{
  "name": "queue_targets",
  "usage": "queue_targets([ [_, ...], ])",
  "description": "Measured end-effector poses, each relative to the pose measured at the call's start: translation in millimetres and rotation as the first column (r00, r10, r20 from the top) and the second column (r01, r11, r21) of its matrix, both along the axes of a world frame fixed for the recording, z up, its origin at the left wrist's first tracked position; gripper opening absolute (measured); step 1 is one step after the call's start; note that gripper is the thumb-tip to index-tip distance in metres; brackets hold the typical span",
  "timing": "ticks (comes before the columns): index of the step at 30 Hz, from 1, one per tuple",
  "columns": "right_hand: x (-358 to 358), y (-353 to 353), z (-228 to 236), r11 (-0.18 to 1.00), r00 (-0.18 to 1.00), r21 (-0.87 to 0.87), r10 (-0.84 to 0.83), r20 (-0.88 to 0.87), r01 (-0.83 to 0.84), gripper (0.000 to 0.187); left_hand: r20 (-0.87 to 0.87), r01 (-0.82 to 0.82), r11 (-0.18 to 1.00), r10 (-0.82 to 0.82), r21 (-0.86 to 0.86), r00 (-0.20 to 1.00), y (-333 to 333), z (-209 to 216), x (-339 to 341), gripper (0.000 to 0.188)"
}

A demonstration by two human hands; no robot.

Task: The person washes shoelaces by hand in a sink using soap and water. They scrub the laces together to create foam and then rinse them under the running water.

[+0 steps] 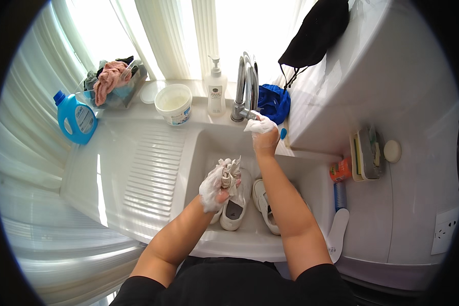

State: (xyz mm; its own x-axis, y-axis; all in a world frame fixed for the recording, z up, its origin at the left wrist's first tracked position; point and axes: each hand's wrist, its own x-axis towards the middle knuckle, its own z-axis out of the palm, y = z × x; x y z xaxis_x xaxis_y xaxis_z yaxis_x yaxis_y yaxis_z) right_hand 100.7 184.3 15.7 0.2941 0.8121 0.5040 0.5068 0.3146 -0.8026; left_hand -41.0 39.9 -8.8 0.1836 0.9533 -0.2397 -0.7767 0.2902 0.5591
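My left hand (pixel 215 193), thick with white foam, is closed round a bunched-up wad of whitish shoelaces (pixel 231 172) above the sink (pixel 195 168). Foam also covers my right hand (pixel 264 136), which is up at the lever of the chrome faucet (pixel 247 89); its fingers are mostly hidden by suds but look closed on the lever. Under my left hand, a white shoe (pixel 243 196) with a dark patch on its insole lies in the basin. Another white shoe (pixel 261 200) sits to its right, partly behind my right forearm.
A ribbed washboard (pixel 155 171) adjoins the basin. Behind stand a white tub (pixel 173 104), a pump bottle (pixel 217 92) and a blue cloth (pixel 274 104). At left are a blue detergent bottle (pixel 76 120) and a bin of clothes (pixel 112 81). Right wall: a brush (pixel 340 196), a caddy (pixel 364 155).
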Motion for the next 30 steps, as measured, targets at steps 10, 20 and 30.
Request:
queue_targets([
  [10,16,8,-4,0.997,0.996,0.003,-0.072,-0.061,0.072,0.017,-0.208,-0.028,0.995,0.049,0.1,0.977,21,-52,-1,0.062],
  [20,-39,-79,-57,0.683,0.745,-0.669,0.601,0.288,-0.293,0.026,-0.452,0.101,0.674,0.368,0.731,0.813,5,-36,-25,0.088],
  [30,-25,-80,-26,0.655,0.243,-0.648,0.751,0.614,-0.387,0.021,-0.3,0.068,0.949,0.029,0.307,0.954,3,-59,-33,0.038],
])
